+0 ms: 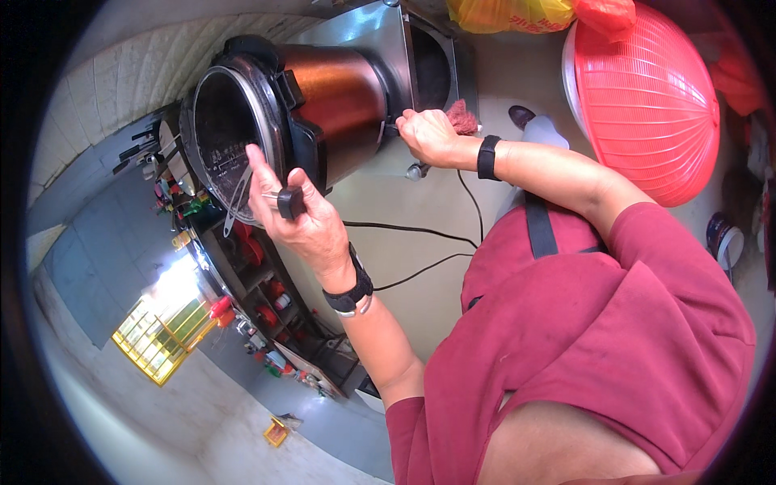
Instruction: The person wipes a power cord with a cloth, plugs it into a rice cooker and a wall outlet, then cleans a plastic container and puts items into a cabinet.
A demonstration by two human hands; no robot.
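An electric pressure cooker (339, 103), copper-coloured with a black rim, stands with its lid off. Its dark inner pot (227, 133) bears level marks. Beside the pot's near rim, my left hand (303, 224) holds a thin metal piece with a black knob (291, 203) between its fingers. A looped metal strip (237, 203) shows by the fingertips; whether it joins that piece is unclear. At the foot of the cooker, my right hand (427, 136) is closed around a small black part (391, 130), mostly hidden by the fingers. A reddish cloth (462, 118) lies just behind that hand.
A metal appliance (388, 36) with a round dark opening adjoins the cooker. Black cords (418, 228) cross the pale surface below. A large red ribbed plastic cover (648, 109) and plastic bags (515, 13) are at upper right. Crowded shelves (267, 285) stand at left.
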